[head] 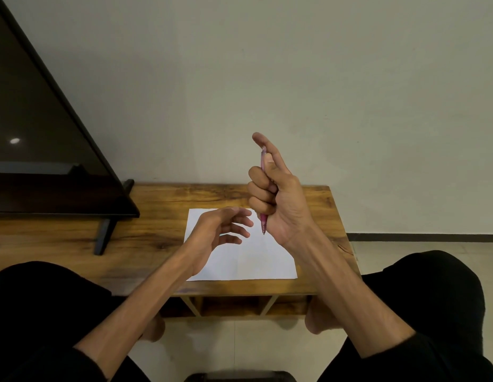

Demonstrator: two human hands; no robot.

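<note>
A blank white sheet of paper (256,257) lies flat on the low wooden table (157,230). My right hand (278,199) is raised above the sheet's far right corner and grips a pink pen (263,224) upright, tip down, with the forefinger stretched up past the pen's top. My left hand (217,235) hovers over the sheet's left part with its fingers loosely spread toward the pen. It holds nothing.
A large dark flat screen (41,139) on black feet stands on the table's left part. A pale wall rises right behind the table. My knees in black cloth flank the table's near edge, over a tiled floor (226,346).
</note>
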